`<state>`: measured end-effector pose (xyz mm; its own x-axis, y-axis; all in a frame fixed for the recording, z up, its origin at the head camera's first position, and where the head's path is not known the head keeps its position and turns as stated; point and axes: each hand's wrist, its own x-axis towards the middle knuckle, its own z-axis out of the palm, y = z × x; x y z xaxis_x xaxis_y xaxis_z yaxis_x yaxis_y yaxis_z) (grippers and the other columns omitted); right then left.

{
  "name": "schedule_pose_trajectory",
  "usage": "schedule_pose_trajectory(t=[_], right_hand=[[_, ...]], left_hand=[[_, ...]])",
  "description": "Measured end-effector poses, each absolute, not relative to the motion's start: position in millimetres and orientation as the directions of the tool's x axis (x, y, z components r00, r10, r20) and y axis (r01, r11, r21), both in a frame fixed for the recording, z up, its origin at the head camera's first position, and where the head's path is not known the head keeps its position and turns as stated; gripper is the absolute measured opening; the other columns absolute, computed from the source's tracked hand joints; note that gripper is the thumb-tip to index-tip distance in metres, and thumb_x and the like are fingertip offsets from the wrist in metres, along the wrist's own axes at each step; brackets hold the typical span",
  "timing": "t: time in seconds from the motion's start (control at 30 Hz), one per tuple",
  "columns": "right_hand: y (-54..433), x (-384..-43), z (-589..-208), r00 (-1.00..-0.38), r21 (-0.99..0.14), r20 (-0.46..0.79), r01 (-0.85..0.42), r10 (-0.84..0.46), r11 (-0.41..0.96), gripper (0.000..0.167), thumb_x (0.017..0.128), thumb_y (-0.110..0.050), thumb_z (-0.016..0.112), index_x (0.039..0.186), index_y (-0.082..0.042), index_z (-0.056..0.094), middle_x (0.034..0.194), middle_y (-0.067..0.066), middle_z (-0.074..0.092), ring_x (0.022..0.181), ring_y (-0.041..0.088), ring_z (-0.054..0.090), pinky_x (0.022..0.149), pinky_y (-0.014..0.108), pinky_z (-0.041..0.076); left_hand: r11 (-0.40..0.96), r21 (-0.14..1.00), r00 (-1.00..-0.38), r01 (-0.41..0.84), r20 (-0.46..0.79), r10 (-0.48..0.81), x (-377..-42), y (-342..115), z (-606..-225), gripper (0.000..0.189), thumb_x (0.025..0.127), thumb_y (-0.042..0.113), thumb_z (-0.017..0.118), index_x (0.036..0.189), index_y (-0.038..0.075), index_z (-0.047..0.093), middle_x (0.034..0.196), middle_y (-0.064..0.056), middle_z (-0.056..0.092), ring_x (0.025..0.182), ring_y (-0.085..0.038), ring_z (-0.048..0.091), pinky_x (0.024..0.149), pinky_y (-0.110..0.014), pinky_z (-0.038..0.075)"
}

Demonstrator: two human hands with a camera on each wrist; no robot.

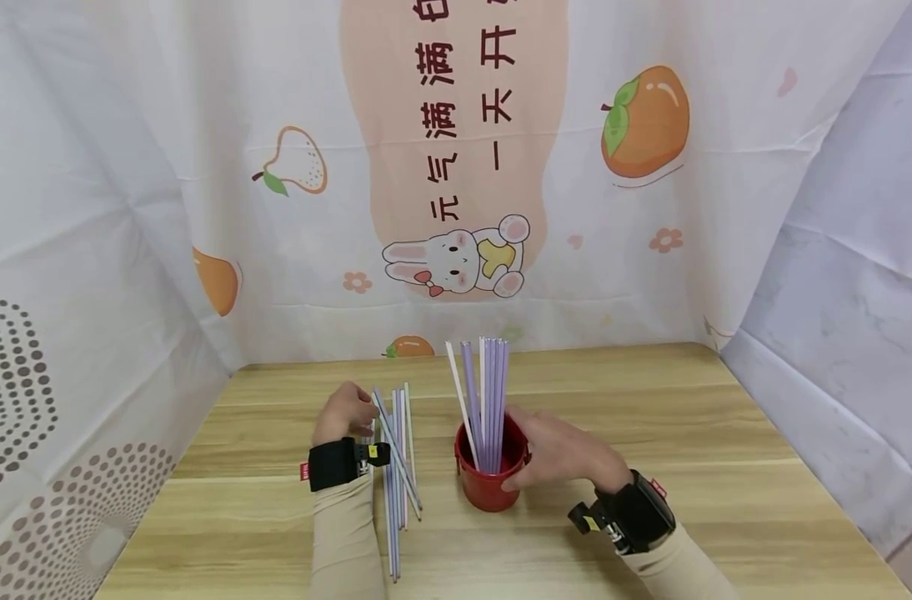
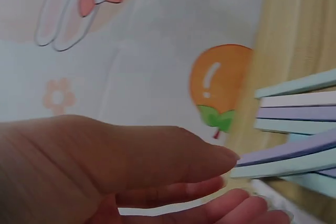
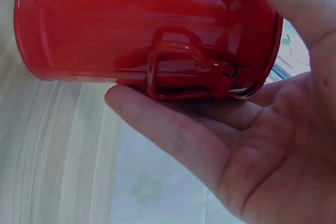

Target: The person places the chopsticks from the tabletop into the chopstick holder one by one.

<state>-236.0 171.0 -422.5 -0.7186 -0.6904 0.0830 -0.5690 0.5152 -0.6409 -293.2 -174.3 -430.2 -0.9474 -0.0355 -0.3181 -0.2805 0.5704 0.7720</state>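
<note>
My right hand (image 1: 557,450) grips the side of a small red bucket (image 1: 489,493), thumb at the near side and other fingers towards the back. Several lavender and white sticks (image 1: 493,400) stand upright in the bucket, leaning slightly. In the right wrist view, a finger lies along the red wall (image 3: 131,30) beside a wire handle loop (image 3: 176,72). My left hand (image 1: 347,410) is at the far ends of loose pastel sticks (image 1: 396,492) on the table. In the left wrist view, its thumb touches the end of a lavender stick (image 2: 294,149); the other fingers are spread below, apart from it.
The wooden table (image 1: 651,400) ends at a printed cloth backdrop (image 1: 291,250) behind the bucket. Cloth walls (image 1: 88,250) close off both sides. The loose sticks lie left of the bucket, some crossing each other. Each wrist carries a black strap (image 1: 332,465) with a small camera.
</note>
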Motion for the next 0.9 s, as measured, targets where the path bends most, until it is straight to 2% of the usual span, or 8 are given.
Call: schedule_pose_trajectory(t=[0.1, 0.2, 0.37, 0.6, 0.9], right_hand=[[171, -236, -422, -0.722, -0.648, 0.077, -0.560, -0.688, 0.516, 0.092, 0.074, -0.026, 0.091, 0.149, -0.012, 0.041, 0.126, 0.002, 0.073, 0.112, 0.013, 0.071, 0.097, 0.031, 0.058], [171, -236, -423, -0.727, -0.654, 0.066, -0.549, -0.684, 0.521, 0.093, 0.074, -0.026, 0.092, 0.150, -0.012, 0.040, 0.126, 0.002, 0.073, 0.112, 0.013, 0.070, 0.098, 0.032, 0.058], [171, -237, -423, -0.730, -0.656, 0.055, -0.541, -0.681, 0.527, 0.093, 0.075, -0.026, 0.092, 0.150, -0.010, 0.040, 0.127, 0.004, 0.073, 0.112, 0.013, 0.070, 0.099, 0.034, 0.058], [171, -239, -422, -0.719, -0.643, 0.069, -0.562, -0.692, 0.520, 0.098, 0.075, -0.027, 0.092, 0.154, -0.010, 0.035, 0.127, 0.003, 0.073, 0.112, 0.012, 0.070, 0.100, 0.033, 0.058], [171, -236, -421, -0.710, -0.649, 0.080, -0.570, -0.700, 0.504, 0.090, 0.075, -0.028, 0.092, 0.147, -0.008, 0.042, 0.126, 0.006, 0.073, 0.112, 0.016, 0.071, 0.098, 0.037, 0.059]], left_hand=[[0.562, 0.768, -0.938, -0.305, -0.346, -0.036, -295, -170, -435, 0.035, 0.093, -0.001, 0.064, 0.121, -0.012, 0.047, 0.116, -0.029, 0.054, 0.079, -0.030, 0.067, 0.068, -0.035, 0.062], [0.597, 0.738, -0.931, -0.316, -0.363, -0.043, -297, -166, -439, 0.030, 0.091, 0.000, 0.067, 0.112, -0.009, 0.048, 0.101, -0.023, 0.057, 0.073, -0.028, 0.067, 0.061, -0.032, 0.059], [0.669, 0.679, -0.939, -0.302, -0.331, -0.087, -302, -161, -445, 0.024, 0.086, 0.001, 0.072, 0.100, -0.006, 0.053, 0.082, -0.016, 0.059, 0.064, -0.025, 0.065, 0.055, -0.030, 0.052], [0.691, 0.661, -0.950, -0.293, -0.280, -0.134, -303, -158, -445, 0.028, 0.082, 0.001, 0.075, 0.099, -0.006, 0.054, 0.081, -0.019, 0.061, 0.063, -0.026, 0.067, 0.054, -0.030, 0.051], [0.681, 0.668, -0.950, -0.300, -0.276, -0.148, -300, -158, -445, 0.029, 0.085, 0.004, 0.074, 0.104, -0.006, 0.053, 0.084, -0.018, 0.057, 0.066, -0.025, 0.062, 0.054, -0.029, 0.050]])
